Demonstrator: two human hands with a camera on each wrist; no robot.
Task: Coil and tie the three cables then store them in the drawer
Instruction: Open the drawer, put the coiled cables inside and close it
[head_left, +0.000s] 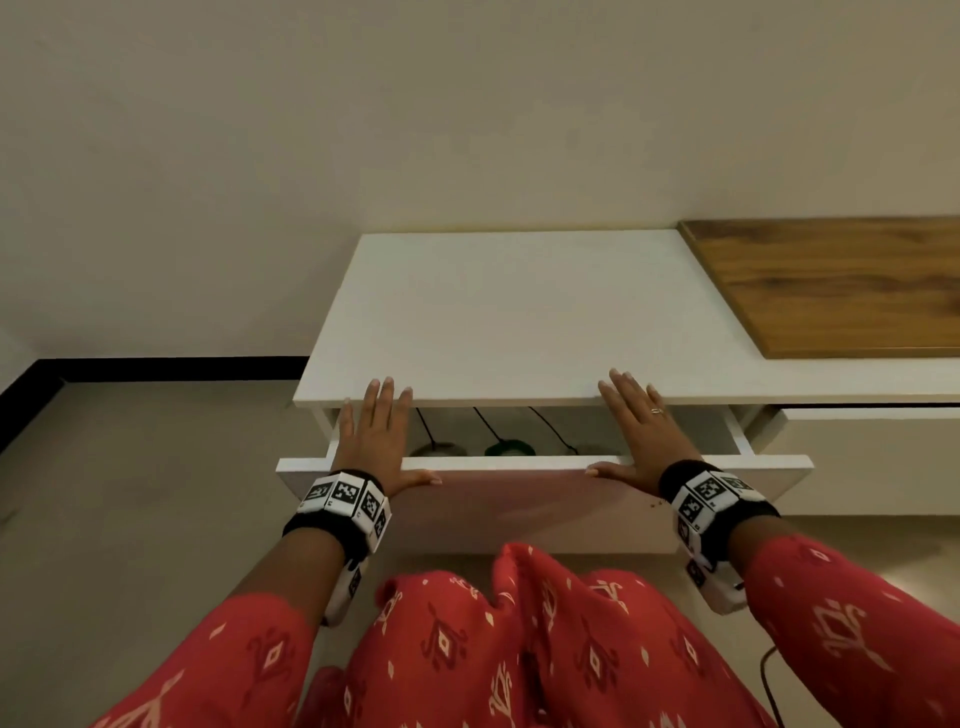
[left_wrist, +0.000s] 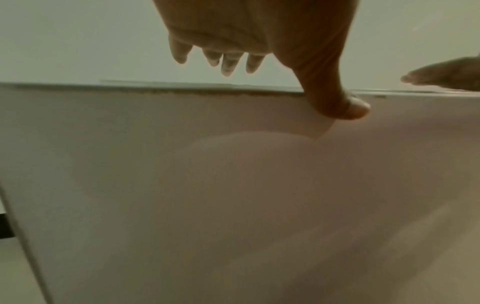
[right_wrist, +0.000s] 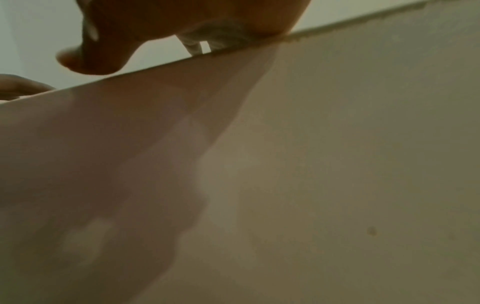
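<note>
The white drawer stands a little way out of the cabinet. Inside it lie three coiled cables in a row: a pale coil, a green coil and a dim coil, each with a black lead running back. My left hand lies flat over the drawer's front edge, fingers straight, thumb on the front panel. My right hand lies the same way on the right, thumb at the panel's top edge.
The white cabinet top overhangs the drawer. A wooden board lies on the top at the right. A second drawer front sits to the right. Beige floor spreads to the left. My red patterned clothing fills the foreground.
</note>
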